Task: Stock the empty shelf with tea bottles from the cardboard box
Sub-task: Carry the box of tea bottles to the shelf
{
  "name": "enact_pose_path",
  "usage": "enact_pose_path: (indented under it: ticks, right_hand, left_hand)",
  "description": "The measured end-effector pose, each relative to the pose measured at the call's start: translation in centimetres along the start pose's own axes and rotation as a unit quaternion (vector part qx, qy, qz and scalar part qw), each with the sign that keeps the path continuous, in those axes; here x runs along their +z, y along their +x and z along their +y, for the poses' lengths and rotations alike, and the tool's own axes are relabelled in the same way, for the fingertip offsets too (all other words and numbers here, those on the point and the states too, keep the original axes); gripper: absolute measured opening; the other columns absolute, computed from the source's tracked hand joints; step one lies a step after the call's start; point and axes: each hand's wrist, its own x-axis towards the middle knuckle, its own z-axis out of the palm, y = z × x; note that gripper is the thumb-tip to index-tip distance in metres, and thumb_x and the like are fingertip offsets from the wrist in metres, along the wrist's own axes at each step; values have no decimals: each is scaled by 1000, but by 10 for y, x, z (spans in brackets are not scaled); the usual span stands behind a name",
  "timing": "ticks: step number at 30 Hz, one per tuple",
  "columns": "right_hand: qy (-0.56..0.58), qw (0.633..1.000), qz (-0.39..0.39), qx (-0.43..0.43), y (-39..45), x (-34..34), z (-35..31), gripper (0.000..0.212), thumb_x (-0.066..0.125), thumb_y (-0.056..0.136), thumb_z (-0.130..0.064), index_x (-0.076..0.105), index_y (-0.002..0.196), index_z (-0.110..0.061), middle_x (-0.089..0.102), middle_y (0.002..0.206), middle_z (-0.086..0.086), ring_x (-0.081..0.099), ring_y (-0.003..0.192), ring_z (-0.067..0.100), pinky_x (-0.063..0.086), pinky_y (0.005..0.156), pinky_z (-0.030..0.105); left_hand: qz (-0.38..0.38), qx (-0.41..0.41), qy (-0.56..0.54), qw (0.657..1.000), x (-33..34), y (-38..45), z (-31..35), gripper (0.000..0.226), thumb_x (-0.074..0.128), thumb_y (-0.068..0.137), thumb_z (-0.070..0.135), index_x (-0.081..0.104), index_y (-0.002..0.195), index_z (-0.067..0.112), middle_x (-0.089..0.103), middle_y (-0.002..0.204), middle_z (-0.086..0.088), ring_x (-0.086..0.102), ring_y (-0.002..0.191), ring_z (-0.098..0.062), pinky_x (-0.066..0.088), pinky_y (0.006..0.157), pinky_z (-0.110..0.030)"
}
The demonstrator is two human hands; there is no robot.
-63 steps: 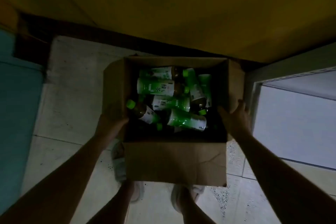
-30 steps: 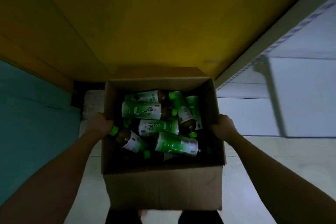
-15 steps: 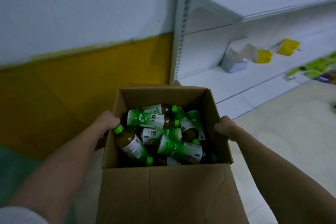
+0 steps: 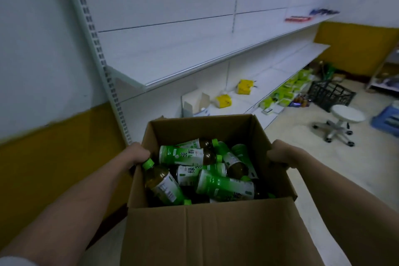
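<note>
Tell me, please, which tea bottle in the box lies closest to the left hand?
The bottle along the box's left wall: its green cap sits right at the left hand, while the others lie further right.

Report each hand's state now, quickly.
Left hand: closed on the left wall of the cardboard box.
Right hand: closed on the box's right wall.

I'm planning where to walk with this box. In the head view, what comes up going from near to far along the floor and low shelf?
Cardboard box → small open white carton → yellow packs → black crate.
</note>
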Motion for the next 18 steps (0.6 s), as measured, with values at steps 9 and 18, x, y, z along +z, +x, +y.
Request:
enact_pose_path:
  ticks: [9,18]
  right_hand:
    - [81,987,108,87,72,-167,105,31,57,84,2,50,114,8,59,109,29,64,95,44,57,79,57]
    - [75,978,150,126,189,-283,196,26,55,87,-3,53,111,4,63,95,21,69,80,34,59,59,38]
  left_hand:
    - [-24,91,-1,996,67,53,243,25,54,86,16,60,101,-3,62,94,-19,62,87,-32,50,68,-33]
    - [-43,190,38,980,154,169,452,23,56,85,20,60,94,-1,65,99,-22,63,87,-35,47,61,-31]
